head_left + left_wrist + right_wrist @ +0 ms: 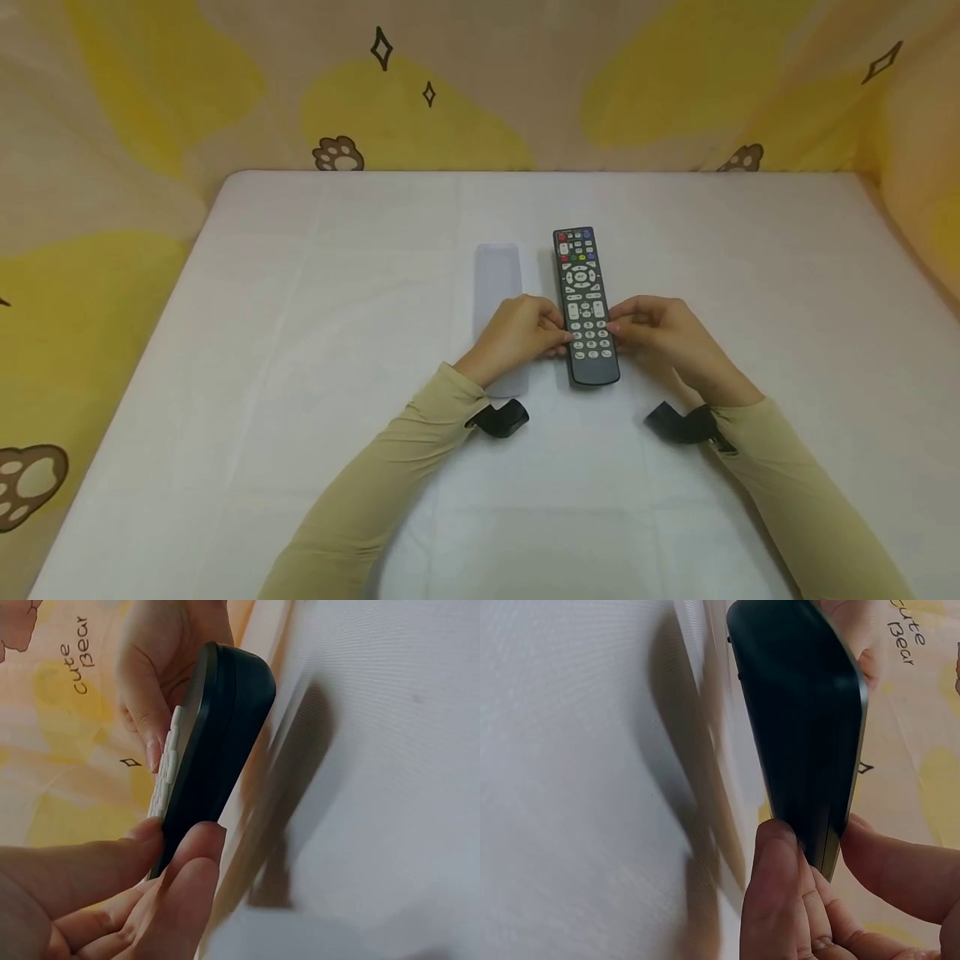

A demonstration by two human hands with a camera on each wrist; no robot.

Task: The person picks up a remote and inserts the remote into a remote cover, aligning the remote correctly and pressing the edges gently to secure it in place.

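Note:
A black remote control (581,287) with white and a few coloured buttons is held between both hands, buttons facing up. My left hand (521,329) pinches its left edge, thumb on the button side and fingers underneath. On the opposite edge, my right hand (667,333) pinches it in the same way. The wrist views show the remote raised off the table, with its shadow below. To its left lies a translucent, pale remote cover (497,275), partly hidden behind my left hand and wrist.
The white-covered table (337,333) spreads around the hands. Behind it hangs a yellow and cream curtain (465,125) printed with paws and stars. Black straps (502,418) sit at both wrists, below beige sleeves.

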